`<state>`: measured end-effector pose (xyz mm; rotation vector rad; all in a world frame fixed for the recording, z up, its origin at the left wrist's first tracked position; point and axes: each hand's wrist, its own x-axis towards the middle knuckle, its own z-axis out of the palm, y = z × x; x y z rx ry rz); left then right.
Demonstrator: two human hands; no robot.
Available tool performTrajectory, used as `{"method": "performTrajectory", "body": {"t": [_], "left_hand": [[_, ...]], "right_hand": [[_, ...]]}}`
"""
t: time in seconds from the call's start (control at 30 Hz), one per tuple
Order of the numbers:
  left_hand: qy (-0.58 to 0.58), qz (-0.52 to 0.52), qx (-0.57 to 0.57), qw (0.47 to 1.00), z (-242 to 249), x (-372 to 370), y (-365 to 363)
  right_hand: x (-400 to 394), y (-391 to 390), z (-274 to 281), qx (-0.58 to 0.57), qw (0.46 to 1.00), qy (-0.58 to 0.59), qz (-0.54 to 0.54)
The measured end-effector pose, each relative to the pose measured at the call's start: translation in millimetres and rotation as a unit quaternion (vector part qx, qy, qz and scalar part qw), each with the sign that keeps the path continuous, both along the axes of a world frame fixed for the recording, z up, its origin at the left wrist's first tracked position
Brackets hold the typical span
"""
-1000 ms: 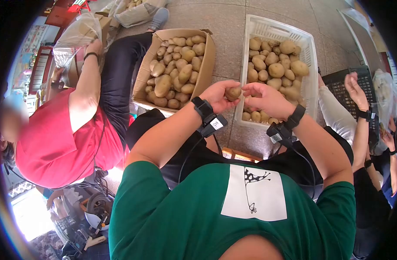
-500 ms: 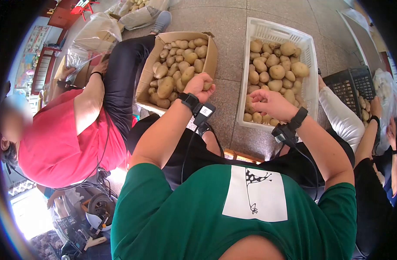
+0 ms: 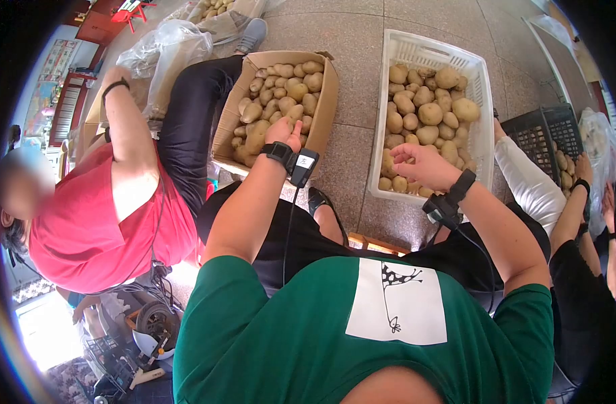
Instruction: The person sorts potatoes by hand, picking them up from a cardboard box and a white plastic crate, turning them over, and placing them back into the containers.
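My left hand (image 3: 284, 133) is over the near part of a cardboard box (image 3: 328, 94) full of potatoes. Its fingers stretch toward the pile, partly hidden, and no potato shows in its grasp. A pale potato (image 3: 294, 113) lies right at the fingertips. Over the near left corner of a white plastic crate (image 3: 488, 87), my right hand (image 3: 421, 165) hangs with loosely curved fingers apart, holding nothing. Just under it are several potatoes (image 3: 399, 182) of the crate's heap. Both my wrists carry black straps with small devices and cables.
On the left sits a person in a red shirt (image 3: 113, 222), beside a clear plastic bag (image 3: 180, 57). At right, another person's hand (image 3: 583, 168) reaches to a black crate (image 3: 537, 135) with potatoes. Speckled floor tiles (image 3: 355, 87) separate box and white crate.
My left hand has moved left and its fingers have loosened; the potato that showed in it is no longer seen there. My right hand stays nearly still. The red-shirted person's arm has risen.
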<state>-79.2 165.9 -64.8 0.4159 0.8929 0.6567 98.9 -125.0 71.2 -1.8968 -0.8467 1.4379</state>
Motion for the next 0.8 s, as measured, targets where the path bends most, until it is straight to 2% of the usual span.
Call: {"method": "performTrajectory", "body": {"t": [0.13, 0.17, 0.2, 0.23, 0.3, 0.33, 0.4, 0.5, 0.53, 0.6, 0.7, 0.73, 0.8], "left_hand": [[0.02, 0.011, 0.004, 1.0, -30, -7, 19], [0.302, -0.155, 0.343, 0.876, -31, -14, 19], [0.512, -0.284, 0.601, 0.544, -26, -19, 18], [0.513, -0.281, 0.602, 0.543, -38, -22, 25], [0.429, -0.118, 0.577, 0.685, -101, -30, 55], [0.429, -0.118, 0.576, 0.686, -114, -29, 60], [0.48, -0.097, 0.575, 0.655, -126, -28, 63], [0.627, -0.256, 0.574, 0.46, 44, -9, -15], [0.627, -0.256, 0.574, 0.46, 47, -7, -16], [0.644, -0.284, 0.567, 0.429, 47, -5, -15], [0.6, -0.253, 0.567, 0.504, 0, -7, 0], [0.556, -0.211, 0.566, 0.571, -35, -7, 17], [0.348, -0.055, 0.539, 0.765, -130, -10, 55]], "right_hand": [[1, 1, -4, 0.006, 0.999, -0.023, 0.024], [1, 0, -6, 0.009, 0.999, -0.026, 0.026], [1, -1, -7, 0.013, 0.999, -0.029, 0.029], [2, -3, -10, 0.016, 0.999, -0.029, 0.029], [2, -2, -12, 0.019, 0.998, -0.038, 0.039], [0, -1, -10, 0.017, 0.998, -0.039, 0.039], [-1, 0, -4, -0.003, 0.999, -0.034, 0.038], [0, -3, -12, 0.014, 0.996, -0.059, 0.059], [1, -3, -12, 0.013, 0.996, -0.059, 0.059], [1, -2, -13, 0.006, 0.997, -0.053, 0.057], [1, -5, -12, 0.002, 0.998, -0.046, 0.049], [1, -4, -14, 0.001, 0.998, -0.046, 0.049], [5, -6, -24, 0.029, 0.992, -0.106, 0.064]]}}
